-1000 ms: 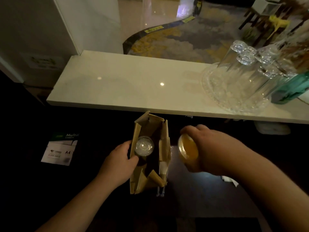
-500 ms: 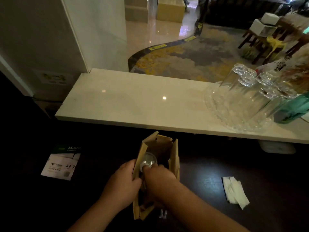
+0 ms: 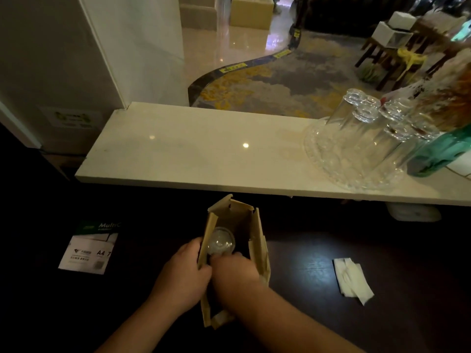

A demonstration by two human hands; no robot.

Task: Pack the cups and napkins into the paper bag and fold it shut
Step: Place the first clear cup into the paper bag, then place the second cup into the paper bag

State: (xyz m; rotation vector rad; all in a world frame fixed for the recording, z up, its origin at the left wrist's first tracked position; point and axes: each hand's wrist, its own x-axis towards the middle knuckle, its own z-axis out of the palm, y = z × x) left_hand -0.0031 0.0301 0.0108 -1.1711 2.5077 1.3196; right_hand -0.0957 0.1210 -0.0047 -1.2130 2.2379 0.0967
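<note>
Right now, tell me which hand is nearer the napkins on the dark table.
Right. The right hand is inside the paper bag, on the side toward the napkins, which lie off to its right. The left hand holds the bag's far edge, farther from them.

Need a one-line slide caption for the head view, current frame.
Left hand steadies the open paper bag holding a lidded cup; right hand reaches inside; napkins wait on the dark table.

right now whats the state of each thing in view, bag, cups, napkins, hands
paper bag: upright, top open
clear-lidded cup: inside bag
napkins: on dark table, unpacked
left hand: gripping bag's left wall
right hand: inside bag mouth, contents hidden
glasses: upside down on glass tray
</note>
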